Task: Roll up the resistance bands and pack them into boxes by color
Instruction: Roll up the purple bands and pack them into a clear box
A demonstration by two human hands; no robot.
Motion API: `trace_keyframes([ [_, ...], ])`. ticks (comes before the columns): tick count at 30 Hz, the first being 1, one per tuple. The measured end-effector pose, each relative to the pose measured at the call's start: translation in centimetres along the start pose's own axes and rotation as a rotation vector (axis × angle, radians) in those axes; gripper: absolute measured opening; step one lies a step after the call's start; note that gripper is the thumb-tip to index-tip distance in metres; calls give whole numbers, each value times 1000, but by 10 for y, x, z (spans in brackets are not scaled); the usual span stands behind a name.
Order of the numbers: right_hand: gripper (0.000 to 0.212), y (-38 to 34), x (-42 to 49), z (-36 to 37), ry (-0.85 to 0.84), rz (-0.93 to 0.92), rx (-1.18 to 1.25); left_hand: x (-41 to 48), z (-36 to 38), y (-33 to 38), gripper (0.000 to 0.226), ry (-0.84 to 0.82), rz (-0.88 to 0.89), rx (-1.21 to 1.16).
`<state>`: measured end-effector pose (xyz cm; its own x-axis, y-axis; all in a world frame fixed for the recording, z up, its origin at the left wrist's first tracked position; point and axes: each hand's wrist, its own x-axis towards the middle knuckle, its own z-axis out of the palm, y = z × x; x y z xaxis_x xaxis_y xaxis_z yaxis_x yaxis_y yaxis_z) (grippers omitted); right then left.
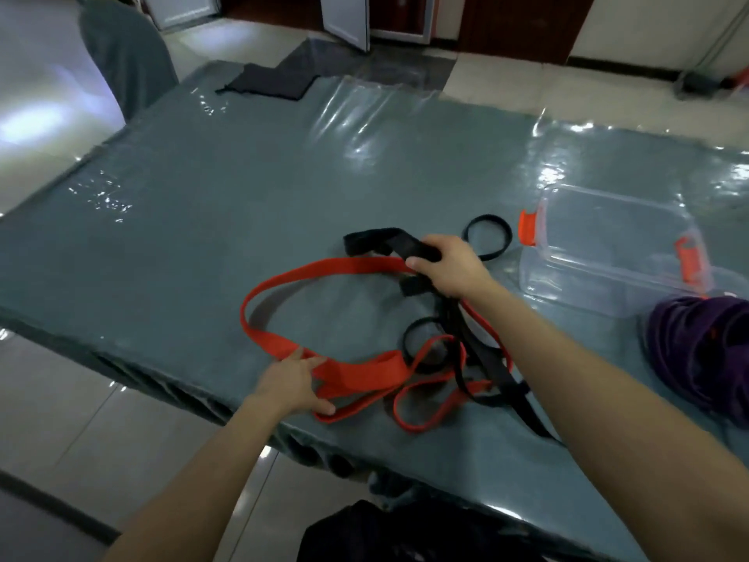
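Observation:
A wide red band (308, 277) lies in a big loop on the grey table (202, 196). My left hand (294, 383) holds it at the near edge, fingers on top and thumb under it. A narrower red band (425, 415) and thin black bands (498, 379) are tangled just right of that hand. My right hand (450, 265) grips a wide black band (389, 241) lifted off the table. A small black loop (487, 242) lies behind that hand, another (421, 342) sits in the tangle. A clear box with orange latches (608, 245) stands at the right.
A purple heap (705, 350) sits at the right edge beside the clear box. A dark cloth (267, 85) lies at the table's far side, with a covered chair (125, 54) at the far left. The table's near edge runs diagonally below my hands.

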<state>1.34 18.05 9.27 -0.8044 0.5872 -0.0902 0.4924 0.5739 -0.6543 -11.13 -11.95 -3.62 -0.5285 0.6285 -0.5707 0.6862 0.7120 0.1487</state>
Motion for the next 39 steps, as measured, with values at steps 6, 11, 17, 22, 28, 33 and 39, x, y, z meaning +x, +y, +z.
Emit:
trace_keyframes([
  [6,12,-8,-25,-126,173,-148,-82,18,-58,24,87,-231,71,-19],
  [11,5,6,-66,-215,275,-169,-129,20,-130,79,66,196,100,-248],
  [17,29,5,-104,-302,489,-203,-116,-10,-179,214,81,412,452,-854],
  [22,34,7,-159,-366,642,-273,179,-33,-163,342,152,202,609,-705],
  [28,33,29,-222,-411,653,-256,610,-51,-84,498,129,354,621,-805],
  [33,43,65,-253,-418,663,-247,774,-53,-61,556,37,447,504,-1002],
  [39,36,171,-262,-385,881,45,823,-59,-104,494,34,332,576,-1171],
])
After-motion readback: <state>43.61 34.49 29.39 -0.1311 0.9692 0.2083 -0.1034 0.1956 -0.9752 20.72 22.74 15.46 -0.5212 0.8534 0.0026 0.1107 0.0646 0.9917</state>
